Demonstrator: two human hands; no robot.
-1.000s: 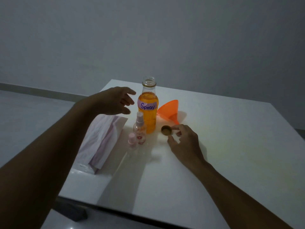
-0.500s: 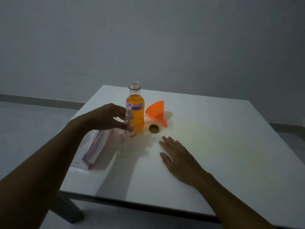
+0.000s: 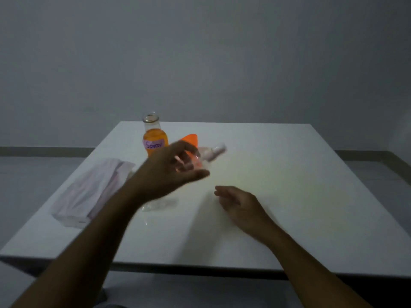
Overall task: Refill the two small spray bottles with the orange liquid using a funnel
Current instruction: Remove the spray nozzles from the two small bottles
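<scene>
white table [image 3: 289,174], orange bottle [image 3: 155,138], funnel [image 3: 190,140], pink packet [image 3: 89,192]

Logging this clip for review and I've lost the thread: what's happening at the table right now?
A person's left hand holds a small spray bottle tilted above the white table, its top pointing right. The right hand hovers low nearby, fingers loosely curled, holding nothing. The big bottle of orange liquid stands open at the back, with the orange funnel beside it, partly hidden by the hand. A pale packet lies to the left. No pouring is under way.
</scene>
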